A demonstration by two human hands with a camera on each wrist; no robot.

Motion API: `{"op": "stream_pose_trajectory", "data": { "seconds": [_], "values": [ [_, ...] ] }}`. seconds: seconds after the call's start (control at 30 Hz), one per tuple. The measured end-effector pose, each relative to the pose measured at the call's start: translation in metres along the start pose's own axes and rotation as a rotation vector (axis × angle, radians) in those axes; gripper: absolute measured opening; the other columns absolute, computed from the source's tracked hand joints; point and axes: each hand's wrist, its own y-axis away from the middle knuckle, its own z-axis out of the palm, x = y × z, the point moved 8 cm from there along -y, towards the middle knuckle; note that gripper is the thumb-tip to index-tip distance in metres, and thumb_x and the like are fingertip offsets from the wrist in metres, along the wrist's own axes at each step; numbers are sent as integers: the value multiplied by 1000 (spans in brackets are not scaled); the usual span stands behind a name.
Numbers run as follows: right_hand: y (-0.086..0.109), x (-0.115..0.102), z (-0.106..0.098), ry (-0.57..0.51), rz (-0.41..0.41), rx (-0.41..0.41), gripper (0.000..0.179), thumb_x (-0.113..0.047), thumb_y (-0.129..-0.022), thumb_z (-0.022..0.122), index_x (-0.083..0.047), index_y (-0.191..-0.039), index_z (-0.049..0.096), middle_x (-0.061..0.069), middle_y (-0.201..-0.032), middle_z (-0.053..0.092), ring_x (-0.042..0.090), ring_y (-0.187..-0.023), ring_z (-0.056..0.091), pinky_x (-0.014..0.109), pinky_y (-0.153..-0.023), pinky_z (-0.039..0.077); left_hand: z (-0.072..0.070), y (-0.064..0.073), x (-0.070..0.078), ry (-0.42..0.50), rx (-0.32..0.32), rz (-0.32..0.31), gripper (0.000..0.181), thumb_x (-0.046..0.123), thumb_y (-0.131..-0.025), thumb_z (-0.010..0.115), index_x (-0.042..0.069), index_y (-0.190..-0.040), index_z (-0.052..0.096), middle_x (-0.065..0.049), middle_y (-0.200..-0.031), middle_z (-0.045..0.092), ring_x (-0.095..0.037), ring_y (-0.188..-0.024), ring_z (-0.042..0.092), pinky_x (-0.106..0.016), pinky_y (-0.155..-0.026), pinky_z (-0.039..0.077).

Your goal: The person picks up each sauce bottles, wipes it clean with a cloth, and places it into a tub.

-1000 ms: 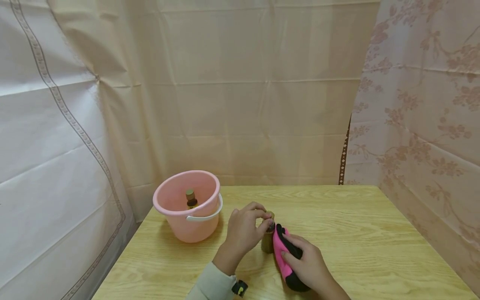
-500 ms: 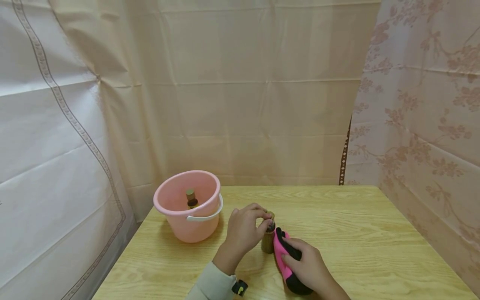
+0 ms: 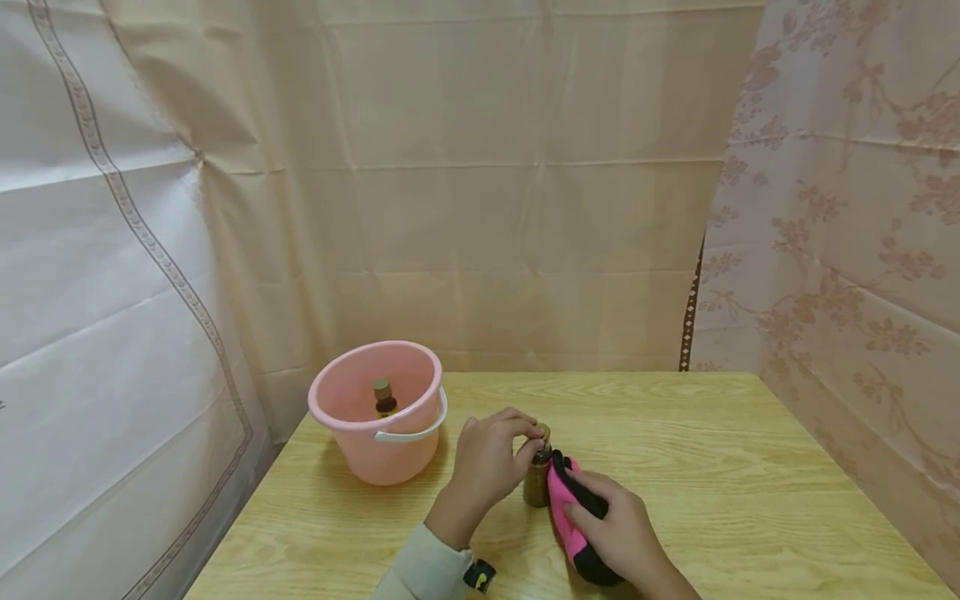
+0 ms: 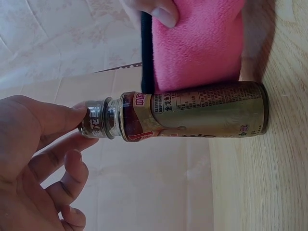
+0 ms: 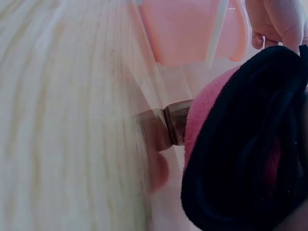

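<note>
A small brown glass bottle [image 3: 536, 486] with a printed label stands upright on the wooden table. The thumb and fingertips of my left hand [image 3: 487, 458] pinch its cap [image 4: 95, 119] from the left. On its right side, a pink plush cloth with black edging [image 3: 561, 508] lies against the bottle's body. My right hand [image 3: 618, 527] grips this cloth, its thumb on the pink face. From the right wrist view, the black-edged cloth [image 5: 231, 144] covers much of the bottle, leaving its base end [image 5: 179, 122] showing.
A pink bucket [image 3: 386, 458] with a white handle [image 3: 412, 435] stands at the table's left. Inside it is another bottle [image 3: 383, 392] with a brownish cap. Hanging curtains enclose the back and both sides. The table's [image 3: 697, 450] wood-grain top extends to the right.
The right hand and cloth slid slightly down toward the front, then back up a little along the bottle. The left hand on the cap and the bottle stayed nearly still.
</note>
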Motion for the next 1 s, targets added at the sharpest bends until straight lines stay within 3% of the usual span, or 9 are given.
{"op": "stream_pose_trajectory", "data": {
  "seconds": [0.57,0.77,1.0],
  "values": [
    [2,-11,-11,-88,-124,98,49,-18,-88,82,-30,-134,70,-6,-136,67,17,-125,63,25,-96,51,-1,0,2,-10,-2,25,9,32,-94,77,30,-100,83,18,-116,76,-2,-101,73,-25,-67,31],
    [6,-18,-14,-124,-193,116,50,-20,-91,81,-33,-137,66,-7,-141,63,19,-129,60,19,-96,51,-2,0,1,14,-2,11,9,34,-93,75,30,-95,83,18,-115,76,-1,-81,69,-26,-68,32],
    [5,-17,-12,-126,-195,104,49,-20,-91,81,-33,-136,67,-6,-143,62,19,-130,60,20,-95,51,0,0,-1,31,-9,-27,16,44,-93,75,31,-94,83,15,-111,74,-4,-96,70,-30,-74,36]
  ]
}}
